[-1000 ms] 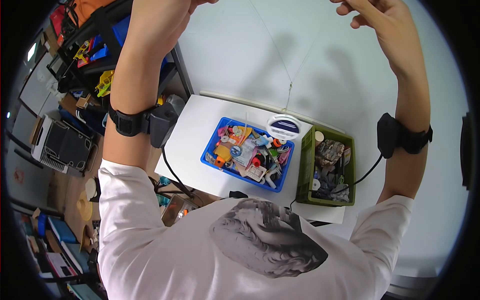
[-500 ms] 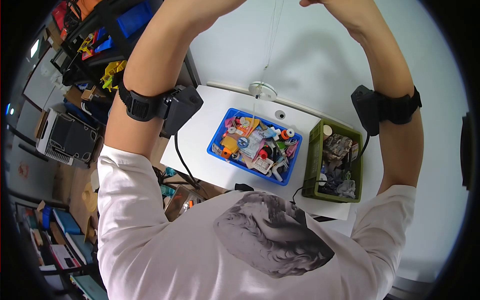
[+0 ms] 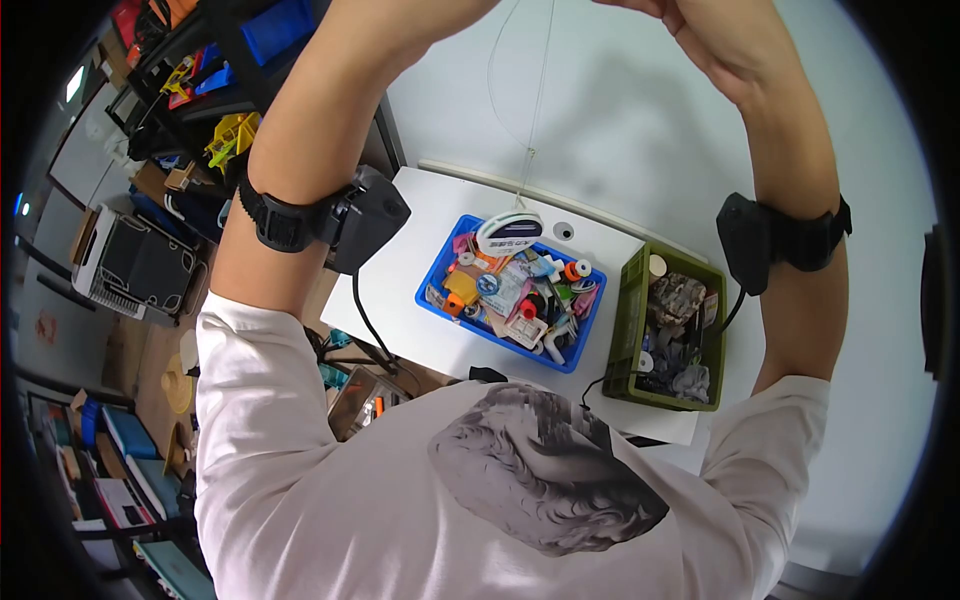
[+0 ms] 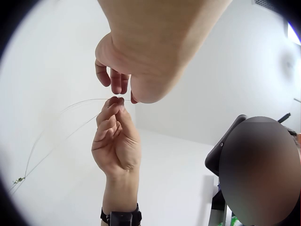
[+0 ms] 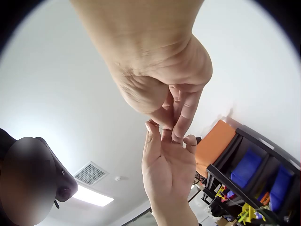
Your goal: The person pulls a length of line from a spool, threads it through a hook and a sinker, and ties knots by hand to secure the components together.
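Note:
Both hands are raised close together at the top of the head view, the left hand (image 3: 430, 15) and right hand (image 3: 720, 40) partly cut off by the frame. In the left wrist view the right hand (image 4: 115, 146) pinches a thin clear line (image 4: 75, 129) between thumb and forefinger. The left hand (image 4: 136, 70) meets it from above, its thumb and fingertips at the line; its grip is partly hidden. Two strands run down to a small knot (image 3: 531, 153). Below it hangs a round white spool (image 3: 510, 232) with a dark label, above the blue bin's back edge.
A blue bin (image 3: 448, 309) full of mixed small items stands on a white table (image 3: 385, 260). To its right is a green crate (image 3: 625, 345) holding a patterned bundle and grey plastic. Black shelving (image 3: 235, 60) with bins stands at left; the wall (image 3: 640, 190) is behind.
The hands have come closer together. The hanging spool has swung left, turned edge-on and back, and its label faces the head camera again. One strand now bows out in a loose curve.

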{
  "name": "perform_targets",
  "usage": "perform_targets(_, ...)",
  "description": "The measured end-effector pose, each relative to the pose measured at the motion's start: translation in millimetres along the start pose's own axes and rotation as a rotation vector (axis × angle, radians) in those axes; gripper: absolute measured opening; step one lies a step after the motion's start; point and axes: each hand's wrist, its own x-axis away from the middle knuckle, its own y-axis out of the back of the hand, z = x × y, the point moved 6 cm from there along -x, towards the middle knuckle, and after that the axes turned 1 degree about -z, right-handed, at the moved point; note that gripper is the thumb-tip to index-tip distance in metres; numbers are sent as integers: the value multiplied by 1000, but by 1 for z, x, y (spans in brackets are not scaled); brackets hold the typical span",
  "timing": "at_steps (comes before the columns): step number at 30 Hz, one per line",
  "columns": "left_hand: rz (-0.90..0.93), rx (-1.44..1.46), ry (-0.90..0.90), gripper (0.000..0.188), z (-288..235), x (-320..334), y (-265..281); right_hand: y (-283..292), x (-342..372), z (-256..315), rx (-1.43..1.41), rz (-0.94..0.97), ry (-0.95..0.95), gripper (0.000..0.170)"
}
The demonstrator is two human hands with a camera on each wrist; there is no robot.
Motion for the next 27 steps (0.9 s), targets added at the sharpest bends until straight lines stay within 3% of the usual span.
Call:
perform_targets(3,13,18,32,27,-2,2,1,-3,6,1,-31,24,35,20)
perform_targets(6,-17,107,116,26,-7,2,0,1,6,-6,17,16,-56,22)
perform_targets(9,-38,171,212,20,0,1,1,0,16,6,20,37,79,24)
perform_targets(11,-26,-36,2,28,-1,2,-1,3,16,6,-3,65,118,29)
perform_targets(12,-35,38,72,28,2,3,-1,4,17,6,-29,65,122,30)
perform_targets(27,-73,14,-44,12,3,9,-16,12,29,-5,-213,11,-3,32)
